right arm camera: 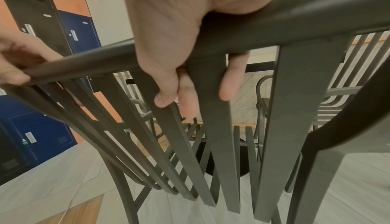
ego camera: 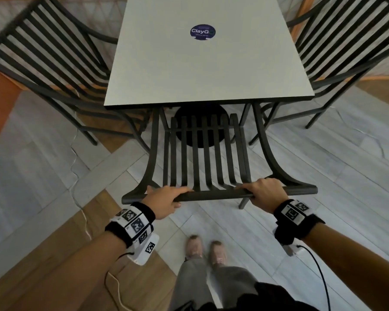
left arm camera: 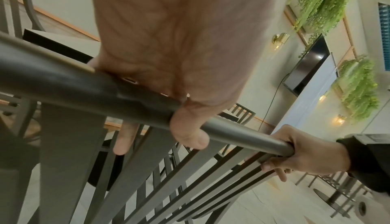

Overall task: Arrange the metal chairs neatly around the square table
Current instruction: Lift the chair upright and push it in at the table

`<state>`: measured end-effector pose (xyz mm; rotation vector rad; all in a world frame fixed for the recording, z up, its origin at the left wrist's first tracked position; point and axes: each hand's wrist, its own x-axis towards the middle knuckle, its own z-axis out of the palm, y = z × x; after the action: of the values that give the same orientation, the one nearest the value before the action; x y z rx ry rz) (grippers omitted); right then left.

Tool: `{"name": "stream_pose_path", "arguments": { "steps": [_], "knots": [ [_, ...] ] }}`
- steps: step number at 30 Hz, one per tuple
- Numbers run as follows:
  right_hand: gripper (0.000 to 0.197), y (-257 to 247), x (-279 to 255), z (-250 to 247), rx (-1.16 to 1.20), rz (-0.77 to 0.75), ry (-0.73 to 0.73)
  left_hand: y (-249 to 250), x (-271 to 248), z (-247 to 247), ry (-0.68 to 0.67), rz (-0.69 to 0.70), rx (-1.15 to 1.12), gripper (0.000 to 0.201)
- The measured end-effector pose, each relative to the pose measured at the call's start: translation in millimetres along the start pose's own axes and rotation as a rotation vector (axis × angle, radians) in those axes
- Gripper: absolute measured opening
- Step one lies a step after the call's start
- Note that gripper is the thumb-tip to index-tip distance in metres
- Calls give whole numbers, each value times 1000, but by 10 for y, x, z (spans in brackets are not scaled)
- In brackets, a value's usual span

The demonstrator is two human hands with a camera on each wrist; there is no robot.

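A dark metal slatted chair (ego camera: 202,153) stands in front of me, its seat partly under the near edge of the pale square table (ego camera: 202,68). My left hand (ego camera: 166,198) grips the left part of the chair's top rail (ego camera: 218,195), and my right hand (ego camera: 264,190) grips the right part. In the left wrist view the left hand (left arm camera: 179,60) wraps the rail (left arm camera: 63,80), thumb underneath. In the right wrist view the right hand (right arm camera: 179,44) curls over the rail (right arm camera: 295,27), fingers behind the slats. Two more metal chairs stand at the table's left (ego camera: 45,57) and right (ego camera: 346,46) sides.
The table's round black base (ego camera: 200,129) sits under it, ahead of the near chair. A white cable (ego camera: 76,153) trails across the floor at left. My feet (ego camera: 206,250) stand just behind the chair. Lockers (right arm camera: 31,119) line the wall at left.
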<state>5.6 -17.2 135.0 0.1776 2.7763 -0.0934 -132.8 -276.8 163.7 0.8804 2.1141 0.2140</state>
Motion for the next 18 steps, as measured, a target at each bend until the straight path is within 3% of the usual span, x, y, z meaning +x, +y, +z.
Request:
{"name": "stream_pose_path", "arguments": {
  "steps": [7,18],
  "knots": [
    [33,100,305,-167,0,-29,8,-79,245,-200,32,-42,8,51],
    [23,178,691,-261,6,-3,58,-214,548,-388,211,-40,-18,49]
  ]
}}
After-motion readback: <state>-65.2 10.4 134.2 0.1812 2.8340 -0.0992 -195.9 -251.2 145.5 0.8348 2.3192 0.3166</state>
